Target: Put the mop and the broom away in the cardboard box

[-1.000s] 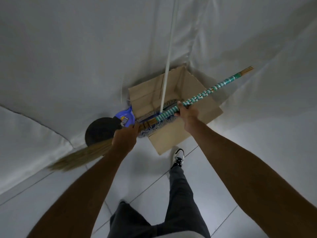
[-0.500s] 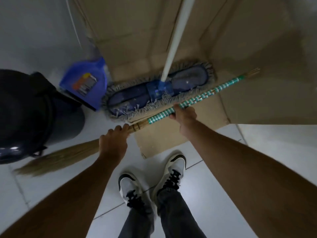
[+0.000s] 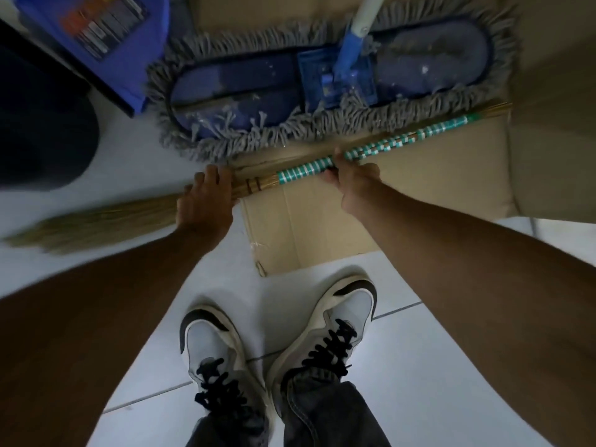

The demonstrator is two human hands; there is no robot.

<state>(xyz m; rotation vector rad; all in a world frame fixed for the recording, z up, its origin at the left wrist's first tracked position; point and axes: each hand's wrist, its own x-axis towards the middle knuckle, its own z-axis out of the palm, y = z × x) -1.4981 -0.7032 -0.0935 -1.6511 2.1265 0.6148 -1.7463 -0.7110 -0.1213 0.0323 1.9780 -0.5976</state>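
Observation:
The straw broom (image 3: 296,174), its handle wrapped in green and white tape, lies nearly level across the near part of the cardboard box (image 3: 322,227). My left hand (image 3: 206,201) grips it where the bristles start, and my right hand (image 3: 354,177) grips the taped handle. Its bristle end sticks out left over the floor, blurred. Just beyond the broom, the flat mop (image 3: 322,79) with a blue pad and grey fringe lies in the box, its white pole rising out of the top of the view.
A blue dustpan (image 3: 106,37) leans at the upper left beside a black bin (image 3: 42,124). My two shoes (image 3: 277,343) stand on the white tiled floor right in front of the box flap. The box's right wall (image 3: 554,124) rises at the right.
The view has dropped much closer to the box and floor. The broom has come lower and flatter over the box, just in front of the mop head; both hands keep their grip.

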